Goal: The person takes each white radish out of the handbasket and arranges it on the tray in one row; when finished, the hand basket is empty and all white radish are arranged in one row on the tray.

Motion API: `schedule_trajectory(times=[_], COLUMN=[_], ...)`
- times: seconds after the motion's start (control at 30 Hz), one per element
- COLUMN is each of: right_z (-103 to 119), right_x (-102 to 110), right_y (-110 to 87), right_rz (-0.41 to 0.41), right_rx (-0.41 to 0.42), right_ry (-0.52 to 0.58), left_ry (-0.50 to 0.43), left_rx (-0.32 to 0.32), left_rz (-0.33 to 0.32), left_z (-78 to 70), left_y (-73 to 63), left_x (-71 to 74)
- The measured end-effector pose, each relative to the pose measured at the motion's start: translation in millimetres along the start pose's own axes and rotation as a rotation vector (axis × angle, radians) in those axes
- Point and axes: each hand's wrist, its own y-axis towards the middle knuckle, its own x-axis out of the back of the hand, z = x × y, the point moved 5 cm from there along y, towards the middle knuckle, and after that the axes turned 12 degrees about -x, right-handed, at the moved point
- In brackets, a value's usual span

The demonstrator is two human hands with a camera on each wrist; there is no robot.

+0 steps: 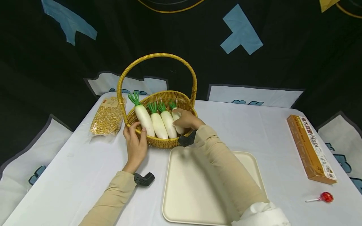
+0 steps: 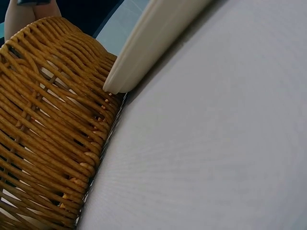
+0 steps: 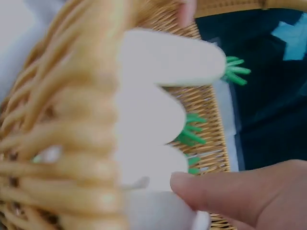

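Several white radishes (image 1: 143,120) with green tops lie side by side in a yellow wicker basket (image 1: 162,143) with a tall arched handle. My left hand (image 1: 136,146) holds the basket's rim at the front left, its thumb near the leftmost radish. Inside the basket, my right hand (image 1: 186,120) grips the rightmost radish (image 1: 178,128) between thumb and fingers. The right wrist view has my right thumb (image 3: 216,191) pressed against that radish. Only the woven basket wall (image 2: 53,115) appears close up in the left wrist view; the left hand's fingers are out of sight there.
A cream tray (image 1: 186,194) lies in front of the basket, under my right forearm. To the basket's left is a bag of corn kernels (image 1: 106,117). On the right are a pasta box (image 1: 311,149) and a red lollipop (image 1: 326,197). Dark cloth (image 1: 280,62) hangs behind the table.
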Motion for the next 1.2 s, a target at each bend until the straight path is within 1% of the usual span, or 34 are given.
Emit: schedule_trajectory(times=[0.17,0.4,0.6,0.7,0.8,0.93,1.03,1.17,1.2], right_z=[-1,-6,-10,-12,-15,-23,-31,-43,-46], right_x=[1,2,5,5,3,-2,-9,-28,-34], right_y=[-0.6,-4.9,-16.4,-24.9,-36.1,-59.0,-81.1,-109.8,-116.0], right_rz=[0.071,0.163,0.210,0.217,0.212,0.196,0.221,0.300,0.308], right_rx=[0.034,0.031,0.083,0.119,0.172,0.240,0.285,0.365,0.377], right_ry=[0.119,0.288,0.420,0.468,0.491,0.459,0.438,0.484,0.494], left_ry=[0.000,0.002,0.002,0.000,-0.002,-0.006,-0.004,0.004,0.005], left_rx=[-0.011,0.000,0.002,0.003,0.005,0.006,0.006,0.005,0.003], left_rz=[-0.002,0.012,0.012,0.009,0.003,0.002,0.006,-0.003,-0.007], left_z=[0.4,0.9,0.1,-0.3,0.3,0.6,0.4,-0.1,-0.2], left_y=[-0.1,-0.8,-0.4,-0.2,0.1,-0.2,-0.6,-0.2,0.1], left_x=[-0.2,-1.3,-1.0,-1.3,-0.7,-1.7,-2.3,-1.0,-0.5])
